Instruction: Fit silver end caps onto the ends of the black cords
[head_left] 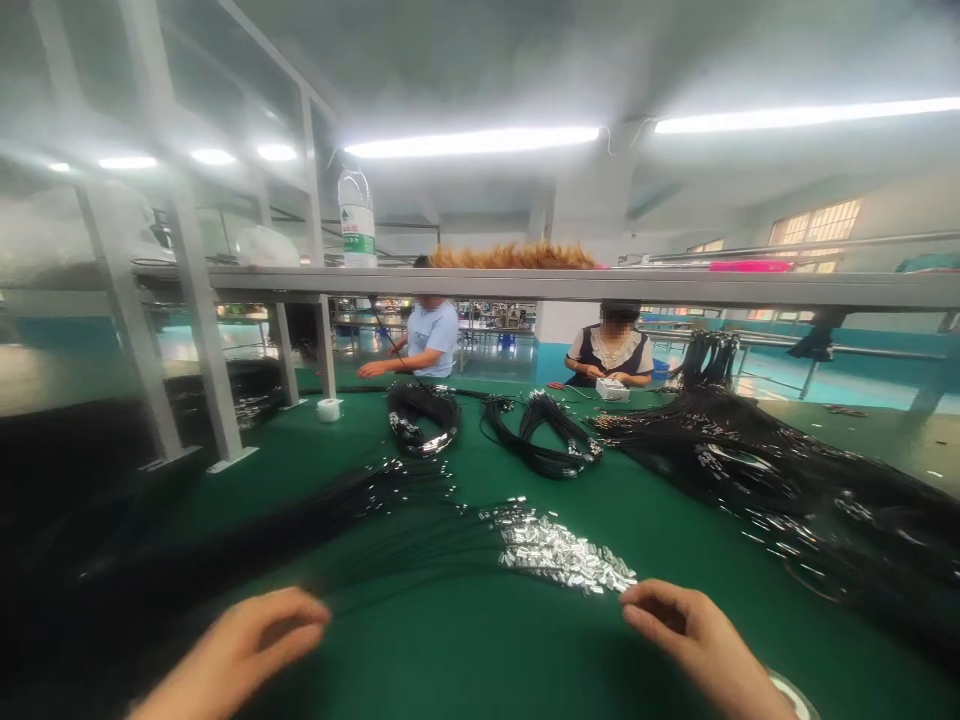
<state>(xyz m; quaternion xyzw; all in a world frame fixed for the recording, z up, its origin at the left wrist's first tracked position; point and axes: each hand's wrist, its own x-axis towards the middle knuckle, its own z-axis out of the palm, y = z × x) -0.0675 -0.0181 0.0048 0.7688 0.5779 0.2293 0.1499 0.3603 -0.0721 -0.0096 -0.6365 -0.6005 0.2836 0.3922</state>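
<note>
Presently: sorting step — left hand point(244, 640) curled loosely on black cords point(360, 545), grip empty; right hand point(690, 630) fingertips beside metal clips point(559, 550) near centre of desk point(465, 650), holding nothing — next calls for a fine pinch.

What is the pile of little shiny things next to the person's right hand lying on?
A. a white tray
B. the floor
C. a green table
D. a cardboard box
C: the pile of small silver metal pieces lies straight on the green table, just beyond the right hand, with no tray or box under it.
</note>
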